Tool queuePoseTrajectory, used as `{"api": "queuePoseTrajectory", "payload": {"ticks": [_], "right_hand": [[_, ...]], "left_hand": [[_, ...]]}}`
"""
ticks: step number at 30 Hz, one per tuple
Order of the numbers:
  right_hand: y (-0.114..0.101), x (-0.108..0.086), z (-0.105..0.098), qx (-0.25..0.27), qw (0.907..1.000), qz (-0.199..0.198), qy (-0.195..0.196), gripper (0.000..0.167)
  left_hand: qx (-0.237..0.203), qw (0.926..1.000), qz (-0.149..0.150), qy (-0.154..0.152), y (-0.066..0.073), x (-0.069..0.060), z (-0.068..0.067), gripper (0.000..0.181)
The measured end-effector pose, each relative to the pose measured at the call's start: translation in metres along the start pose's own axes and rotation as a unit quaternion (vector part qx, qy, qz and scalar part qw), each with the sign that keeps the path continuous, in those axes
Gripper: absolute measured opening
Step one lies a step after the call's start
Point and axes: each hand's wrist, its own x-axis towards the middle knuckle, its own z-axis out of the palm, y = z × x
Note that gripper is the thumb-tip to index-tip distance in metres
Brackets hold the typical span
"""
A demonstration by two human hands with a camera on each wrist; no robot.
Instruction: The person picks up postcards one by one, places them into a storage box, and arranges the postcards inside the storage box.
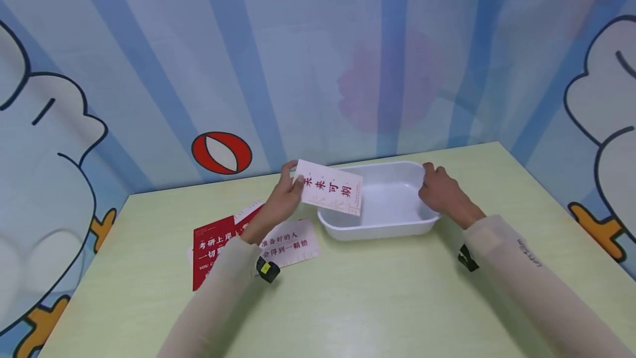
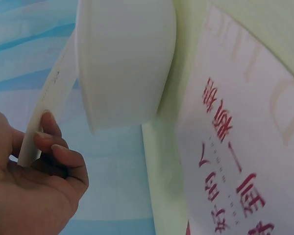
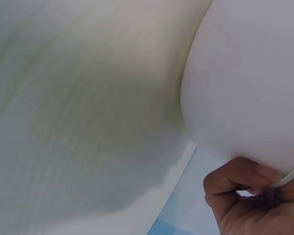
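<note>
My left hand [image 1: 285, 199] pinches a pale pink card [image 1: 330, 188] with red characters by its left end, holding it tilted over the left part of a white tray [image 1: 392, 203]. In the left wrist view, the thumb and fingers of the left hand [image 2: 44, 181] are on either side of the card [image 2: 54, 90], beside the tray wall [image 2: 127, 58]. My right hand [image 1: 444, 192] grips the tray's right rim. The right wrist view shows the right hand [image 3: 257, 200] with its fingers curled round the rim of the tray [image 3: 245, 83].
Left of the tray, a red card [image 1: 213, 242] and a pale pink card [image 1: 293, 242] overlap on the light green table [image 1: 367, 297], partly behind my left forearm. A patterned blue backdrop [image 1: 318, 59] stands along the table's far edge.
</note>
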Motion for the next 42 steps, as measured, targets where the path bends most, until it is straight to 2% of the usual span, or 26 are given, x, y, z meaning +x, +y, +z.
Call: {"api": "queuePoseTrajectory", "payload": {"ticks": [4, 11, 19, 29, 34, 42], "right_hand": [[-0.001, 0.000, 0.002, -0.003, 1.0000, 0.001, 0.001, 0.059], [-0.002, -0.001, 0.002, -0.005, 1.0000, 0.007, 0.001, 0.060], [-0.002, 0.000, 0.004, -0.008, 0.9998, 0.019, 0.001, 0.059], [-0.007, -0.002, 0.006, -0.005, 0.9999, 0.008, 0.010, 0.058], [-0.012, 0.003, 0.010, -0.009, 0.9999, 0.008, 0.012, 0.057], [-0.018, 0.006, 0.014, -0.022, 0.9991, 0.032, 0.019, 0.058]], "left_hand": [[-0.004, 0.9999, -0.007, 0.015, 0.000, 0.001, 0.008, 0.059], [-0.025, 0.9992, -0.010, 0.030, 0.003, 0.006, 0.020, 0.055], [-0.006, 0.9993, -0.008, 0.036, 0.009, 0.013, 0.030, 0.052], [-0.016, 0.9983, 0.004, 0.057, 0.003, 0.018, 0.042, 0.052], [0.006, 0.9977, 0.000, 0.068, 0.003, 0.021, 0.047, 0.054], [0.079, 0.9917, 0.005, 0.101, 0.000, 0.021, 0.058, 0.052]]}}
